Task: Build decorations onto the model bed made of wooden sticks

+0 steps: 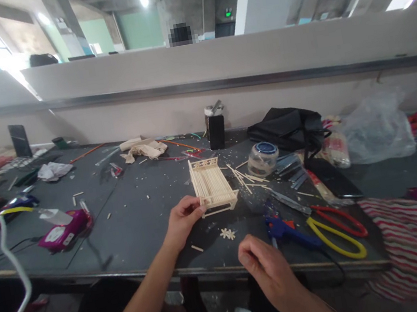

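Toy bed (213, 183), 1, of pale sticks: centre of the frame, upright on the dark table (135, 243), slatted, railed at its far and near ends.

Left hand (185, 214), 1: thumb and fingers pinched narrow on the bed's near left corner.

Right hand (263, 258), 1: lower centre, over the table's front edge, fingers curled inward; how tightly they close, or on what, I cannot tell.

Stick stars (227, 234), 2: side by side, between bed and front edge.

Short stick (197, 248), 1: left of the stars, near that edge.

Loose sticks (250, 176): several, overlapping, uncounted, just right of the bed.

Jar (263, 160), 1: beyond those.

Glue gun (291, 230), 1, blue; scissors (321, 233), 1 pair: lower right, crowding that side.

Purple box (65, 230), 1: left of the frame. Widest open room: between it and the bed, sprinkled with scraps.
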`<state>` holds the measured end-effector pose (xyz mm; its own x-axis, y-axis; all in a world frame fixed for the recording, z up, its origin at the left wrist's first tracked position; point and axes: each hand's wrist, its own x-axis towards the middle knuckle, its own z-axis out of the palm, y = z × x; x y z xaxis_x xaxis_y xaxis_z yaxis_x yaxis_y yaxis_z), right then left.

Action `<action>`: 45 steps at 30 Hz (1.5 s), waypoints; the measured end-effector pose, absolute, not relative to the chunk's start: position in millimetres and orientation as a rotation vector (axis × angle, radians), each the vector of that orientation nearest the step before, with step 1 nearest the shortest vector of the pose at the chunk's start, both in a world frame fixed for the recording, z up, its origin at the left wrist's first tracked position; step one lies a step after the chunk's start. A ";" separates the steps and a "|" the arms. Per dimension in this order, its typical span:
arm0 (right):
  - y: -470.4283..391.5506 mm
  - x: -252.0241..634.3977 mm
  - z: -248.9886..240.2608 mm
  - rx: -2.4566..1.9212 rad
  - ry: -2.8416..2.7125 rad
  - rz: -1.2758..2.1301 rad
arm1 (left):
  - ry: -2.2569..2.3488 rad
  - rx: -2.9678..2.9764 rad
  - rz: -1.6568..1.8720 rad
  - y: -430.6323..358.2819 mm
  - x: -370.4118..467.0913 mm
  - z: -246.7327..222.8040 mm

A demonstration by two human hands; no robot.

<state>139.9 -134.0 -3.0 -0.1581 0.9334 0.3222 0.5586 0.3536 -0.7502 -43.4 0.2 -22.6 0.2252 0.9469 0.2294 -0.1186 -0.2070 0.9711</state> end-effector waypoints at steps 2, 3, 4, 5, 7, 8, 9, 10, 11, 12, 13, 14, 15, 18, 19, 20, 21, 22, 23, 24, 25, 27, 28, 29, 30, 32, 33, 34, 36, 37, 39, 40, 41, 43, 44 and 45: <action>-131.0 136.4 -10.2 -1.294 -1.830 0.600 | 0.860 1.437 1.232 0.9 -43.0 -23.1; -129.4 135.1 -14.2 -1.287 -1.811 0.598 | 0.867 1.450 1.234 1.2 -43.2 -23.6; -127.9 134.2 -18.2 -1.279 -1.787 0.596 | 0.872 1.457 1.236 1.4 -43.4 -24.1; -126.5 133.6 -22.1 -1.270 -1.763 0.592 | 0.872 1.459 1.235 1.7 -43.8 -24.8; -124.6 132.8 -29.2 -1.251 -1.746 0.569 | 0.860 1.447 1.234 2.1 -44.5 -25.9; -124.0 132.4 -32.0 -1.243 -1.752 0.549 | 0.849 1.436 1.233 2.3 -44.8 -26.2; -123.6 132.1 -34.2 -1.238 -1.764 0.527 | 0.839 1.423 1.232 2.5 -45.0 -26.4; -123.3 131.8 -35.8 -1.238 -1.774 0.505 | 0.830 1.410 1.229 2.7 -45.1 -26.4; -123.1 131.6 -36.8 -1.241 -1.777 0.487 | 0.821 1.398 1.226 2.8 -45.2 -26.3; -122.9 131.4 -37.4 -1.245 -1.773 0.476 | 0.812 1.385 1.223 3.0 -45.2 -26.1; -122.7 131.3 -37.8 -1.248 -1.769 0.471 | 0.803 1.367 1.224 3.2 -45.1 -25.9; -122.7 131.4 -38.0 -1.248 -1.771 0.472 | 0.795 1.346 1.229 3.4 -44.9 -25.8; -122.6 131.6 -38.2 -1.242 -1.778 0.472 | 0.790 1.323 1.239 3.7 -44.7 -25.7; -123.0 132.3 -39.8 -1.208 -1.813 0.478 | 0.789 1.272 1.275 4.5 -44.0 -26.3; -123.1 132.4 -40.6 -1.198 -1.821 0.480 | 0.790 1.266 1.280 4.8 -43.8 -26.7; -123.2 132.4 -41.3 -1.192 -1.826 0.484 | 0.791 1.263 1.283 5.2 -43.6 -27.0; -123.1 132.2 -42.0 -1.187 -1.832 0.487 | 0.790 1.258 1.285 5.6 -43.6 -27.4; -123.0 131.8 -42.4 -1.183 -1.839 0.491 | 0.790 1.254 1.284 6.0 -43.6 -27.6; -122.7 131.3 -42.7 -1.179 -1.849 0.494 | 0.790 1.249 1.283 6.4 -43.7 -27.9; -122.3 130.8 -42.7 -1.176 -1.859 0.496 | 0.789 1.244 1.282 6.9 -43.8 -28.1; -121.8 130.2 -42.6 -1.176 -1.867 0.497 | 0.789 1.239 1.280 7.3 -44.0 -28.3; -120.7 129.3 -42.0 -1.184 -1.873 0.498 | 0.789 1.228 1.277 8.1 -44.4 -28.9; -120.2 128.9 -41.6 -1.191 -1.874 0.500 | 0.790 1.222 1.275 8.5 -44.6 -29.3; -119.8 128.6 -41.3 -1.196 -1.875 0.500 | 0.791 1.216 1.273 8.8 -44.8 -29.7; -119.5 128.4 -41.1 -1.201 -1.877 0.500 | 0.792 1.210 1.270 9.1 -45.0 -30.1; -119.3 128.0 -41.0 -1.205 -1.878 0.500 | 0.795 1.193 1.262 9.7 -45.4 -30.2; -119.3 127.8 -41.1 -1.207 -1.876 0.499 | 0.797 1.180 1.258 10.0 -45.5 -29.8; -119.5 127.7 -41.4 -1.208 -1.871 0.498 | 0.798 1.163 1.254 10.3 -45.6 -29.2; -119.8 127.6 -42.1 -1.206 -1.861 0.494 | 0.793 1.103 1.254 10.8 -45.8 -27.2; -120.1 127.7 -42.4 -1.206 -1.854 0.492 | 0.786 1.058 1.260 11.0 -45.8 -26.1; -120.5 127.9 -42.7 -1.205 -1.842 0.487 | 0.769 0.962 1.281 11.5 -45.9 -24.6; -120.7 127.9 -42.7 -1.204 -1.836 0.484 | 0.761 0.920 1.294 11.7 -45.9 -24.2; -121.0 128.0 -42.5 -1.203 -1.829 0.483 | 0.756 0.889 1.307 12.1 -45.9 -24.1; -121.4 127.9 -42.1 -1.198 -1.811 0.494 | 0.747 0.853 1.334 13.2 -46.2 -24.1; -121.5 127.9 -42.0 -1.193 -1.798 0.504 | 0.742 0.840 1.353 13.8 -46.5 -23.9; -121.5 128.0 -42.0 -1.190 -1.784 0.512 | 0.739 0.826 1.375 14.3 -47.0 -23.1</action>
<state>128.0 -121.5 -42.0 -0.1286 0.8824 0.4525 0.5085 0.4505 -0.7339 -47.0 14.3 -23.1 0.0673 0.9974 0.0242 -0.5305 0.0153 0.8476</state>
